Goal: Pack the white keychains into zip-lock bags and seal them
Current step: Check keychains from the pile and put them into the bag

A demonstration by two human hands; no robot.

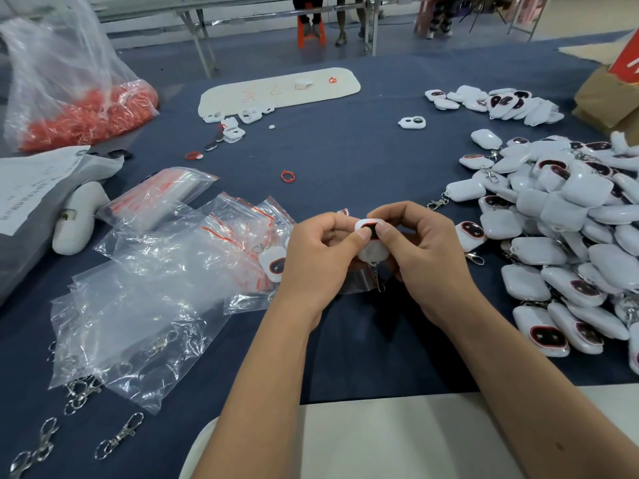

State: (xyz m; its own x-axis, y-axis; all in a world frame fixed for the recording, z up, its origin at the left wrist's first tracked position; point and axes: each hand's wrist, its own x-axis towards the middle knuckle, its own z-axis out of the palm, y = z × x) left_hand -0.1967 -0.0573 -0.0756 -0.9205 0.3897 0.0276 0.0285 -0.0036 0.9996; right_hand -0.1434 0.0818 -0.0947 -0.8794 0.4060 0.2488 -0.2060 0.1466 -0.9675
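Note:
A white keychain (pixel 371 248) with a red-rimmed dark window is held over the table's middle, pinched between my left hand (pixel 320 257) and my right hand (pixel 420 250). Both thumbs press its top end. A small clear zip-lock bag (pixel 356 280) hangs around its lower part, and its metal clasp (pixel 379 283) dangles below. A big heap of white keychains (pixel 567 236) covers the right side. Empty zip-lock bags (pixel 155 292) with red seal strips lie in a pile on the left. One keychain (pixel 273 262) sits in a bag beside my left hand.
Loose metal clasps (pixel 119 435) lie at the front left. A large clear bag of red rings (pixel 86 112) stands at the back left, a white foam board (pixel 280 91) at the back, a brown box (pixel 605 95) at the far right. A red ring (pixel 287 176) lies alone.

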